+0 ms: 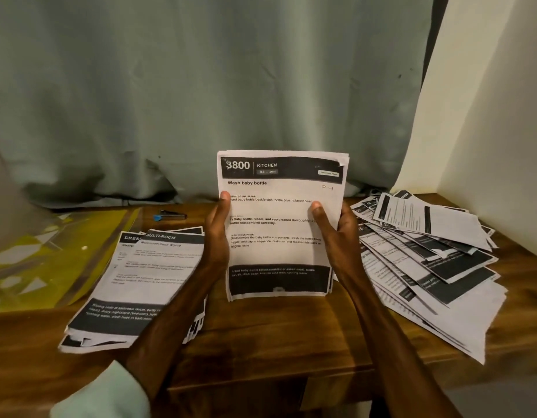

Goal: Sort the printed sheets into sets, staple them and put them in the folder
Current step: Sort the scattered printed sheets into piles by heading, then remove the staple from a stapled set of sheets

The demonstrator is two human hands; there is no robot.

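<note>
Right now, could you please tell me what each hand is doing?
Left hand: grips the left edge of the stack of sheets, thumb in front.
Right hand: grips the same stack's right edge.

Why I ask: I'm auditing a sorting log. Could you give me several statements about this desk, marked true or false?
1. The left hand and right hand both grip the upright stack of white printed sheets headed "Wash baby bottle". True.
2. The right hand holds a stapler. False: the small black tool with a blue end, probably the stapler, lies untouched on the brown wooden table.
3. A fanned pile of printed sheets lies right of the hands. True.
4. The left pile is headed KITCHEN. False: the left pile of printed sheets reads MULTI-ROOM on top.
5. The held stack is filed. False: the yellow plastic folder lies apart, far left.
</note>
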